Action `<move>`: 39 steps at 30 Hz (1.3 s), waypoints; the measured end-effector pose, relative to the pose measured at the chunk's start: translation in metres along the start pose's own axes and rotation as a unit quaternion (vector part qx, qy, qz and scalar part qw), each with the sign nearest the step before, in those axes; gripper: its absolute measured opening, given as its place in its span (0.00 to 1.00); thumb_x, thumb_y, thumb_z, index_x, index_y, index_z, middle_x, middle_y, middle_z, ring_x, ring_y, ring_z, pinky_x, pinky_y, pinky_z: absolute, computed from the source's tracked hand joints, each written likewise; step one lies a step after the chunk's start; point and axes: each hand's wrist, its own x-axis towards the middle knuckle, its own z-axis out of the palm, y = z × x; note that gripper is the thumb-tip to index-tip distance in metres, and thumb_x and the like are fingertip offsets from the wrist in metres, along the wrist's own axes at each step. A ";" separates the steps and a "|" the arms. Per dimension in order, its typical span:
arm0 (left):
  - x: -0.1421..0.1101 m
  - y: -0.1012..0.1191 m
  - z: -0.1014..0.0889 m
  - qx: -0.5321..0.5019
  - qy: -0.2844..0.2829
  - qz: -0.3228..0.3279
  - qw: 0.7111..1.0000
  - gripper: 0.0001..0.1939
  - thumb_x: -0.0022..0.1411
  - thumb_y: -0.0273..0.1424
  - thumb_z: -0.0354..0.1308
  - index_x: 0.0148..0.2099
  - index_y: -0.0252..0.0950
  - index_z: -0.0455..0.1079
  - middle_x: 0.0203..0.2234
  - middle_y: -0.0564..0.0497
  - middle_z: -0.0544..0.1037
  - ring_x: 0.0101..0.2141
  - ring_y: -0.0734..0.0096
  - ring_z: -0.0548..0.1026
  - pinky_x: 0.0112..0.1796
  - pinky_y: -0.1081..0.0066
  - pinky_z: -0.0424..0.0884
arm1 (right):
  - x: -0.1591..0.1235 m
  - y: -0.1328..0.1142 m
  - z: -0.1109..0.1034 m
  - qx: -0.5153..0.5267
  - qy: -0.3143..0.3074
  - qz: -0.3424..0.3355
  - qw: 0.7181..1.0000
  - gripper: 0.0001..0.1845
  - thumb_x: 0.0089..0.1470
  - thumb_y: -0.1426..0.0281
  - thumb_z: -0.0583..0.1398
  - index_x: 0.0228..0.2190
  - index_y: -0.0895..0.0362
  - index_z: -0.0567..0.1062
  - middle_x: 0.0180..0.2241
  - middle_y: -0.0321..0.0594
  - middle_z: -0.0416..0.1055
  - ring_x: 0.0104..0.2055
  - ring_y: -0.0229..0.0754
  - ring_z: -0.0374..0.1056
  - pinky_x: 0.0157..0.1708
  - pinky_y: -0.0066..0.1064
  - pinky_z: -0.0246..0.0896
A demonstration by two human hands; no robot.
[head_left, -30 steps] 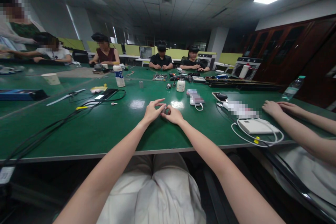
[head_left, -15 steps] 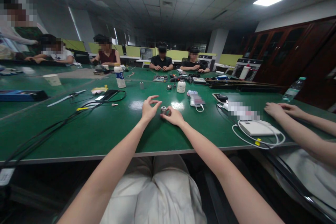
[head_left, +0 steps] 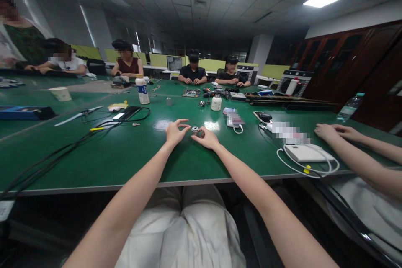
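Observation:
A small metal cylinder (head_left: 195, 130) stands on the green table (head_left: 132, 155) straight ahead of me. My left hand (head_left: 175, 132) rests on the table at its left, fingers curled, with thumb and forefinger tips pinched against the cylinder's side. My right hand (head_left: 207, 138) lies at its right, fingers bent, and its fingertips grip the cylinder from the other side. Both forearms stretch out over the table's near edge.
A co-worker's hands (head_left: 333, 132) rest at the right beside a white power bank with a coiled cable (head_left: 306, 153). Black cables (head_left: 94, 129) run across the left. Farther back stand a white bottle (head_left: 143, 91), a white jar (head_left: 216, 102) and a paper cup (head_left: 61, 93). Several people sit across the table.
My left hand, which had lifted off the cylinder with its fingers spread in a ring, has come back down and closed its fingertips on it. My right hand has stayed put.

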 end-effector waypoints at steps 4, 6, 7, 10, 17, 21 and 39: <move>-0.001 0.010 0.007 -0.114 0.000 0.060 0.992 0.18 0.57 0.32 0.64 0.51 0.39 0.74 0.37 0.48 0.84 0.45 0.58 0.81 0.53 0.58 0.68 | 0.002 0.000 0.000 0.022 -0.009 0.010 1.000 0.18 0.52 0.52 0.64 0.36 0.51 0.71 0.28 0.31 0.72 0.33 0.40 0.69 0.31 0.28 0.54; -0.002 0.012 0.010 -0.126 -0.024 0.072 0.989 0.17 0.56 0.30 0.64 0.50 0.39 0.74 0.38 0.47 0.84 0.45 0.58 0.81 0.54 0.58 0.69 | 0.003 0.000 0.000 0.028 -0.012 0.013 0.999 0.17 0.52 0.53 0.64 0.36 0.51 0.70 0.28 0.31 0.72 0.33 0.40 0.69 0.31 0.28 0.55; -0.002 0.012 0.011 -0.129 -0.034 0.076 0.988 0.17 0.56 0.30 0.64 0.50 0.38 0.74 0.38 0.47 0.84 0.45 0.58 0.81 0.54 0.57 0.69 | 0.003 0.000 0.000 0.031 -0.014 0.015 0.999 0.17 0.52 0.54 0.64 0.36 0.51 0.70 0.28 0.31 0.72 0.32 0.40 0.69 0.31 0.28 0.55; -0.004 0.013 0.012 -0.118 -0.044 0.091 0.988 0.16 0.57 0.30 0.63 0.49 0.39 0.75 0.39 0.47 0.83 0.44 0.59 0.81 0.55 0.57 0.68 | 0.004 0.000 0.001 0.039 -0.014 0.019 0.999 0.16 0.52 0.55 0.65 0.36 0.51 0.70 0.27 0.30 0.72 0.32 0.40 0.69 0.32 0.28 0.56; -0.004 0.014 0.012 -0.093 -0.055 0.090 0.990 0.17 0.59 0.27 0.56 0.50 0.40 0.75 0.42 0.49 0.83 0.48 0.61 0.78 0.57 0.58 0.66 | 0.007 0.006 0.004 0.091 -0.007 0.020 0.996 0.25 0.50 0.56 0.65 0.47 0.52 0.70 0.25 0.28 0.70 0.31 0.39 0.68 0.34 0.29 0.58; 0.000 0.007 0.012 -0.057 -0.036 0.066 0.996 0.22 0.55 0.25 0.52 0.52 0.41 0.75 0.46 0.51 0.81 0.52 0.59 0.72 0.57 0.57 0.64 | 0.006 0.004 0.000 0.145 0.011 -0.035 0.989 0.36 0.49 0.69 0.62 0.60 0.52 0.63 0.24 0.26 0.68 0.27 0.35 0.64 0.32 0.26 0.58; -0.011 0.001 0.018 0.059 -0.164 0.042 0.984 0.18 0.51 0.40 0.65 0.44 0.40 0.78 0.41 0.46 0.82 0.48 0.50 0.77 0.51 0.57 0.69 | -0.001 -0.007 -0.012 0.099 0.104 -0.006 0.990 0.19 0.58 0.66 0.53 0.45 0.51 0.79 0.24 0.32 0.71 0.28 0.38 0.65 0.34 0.27 0.61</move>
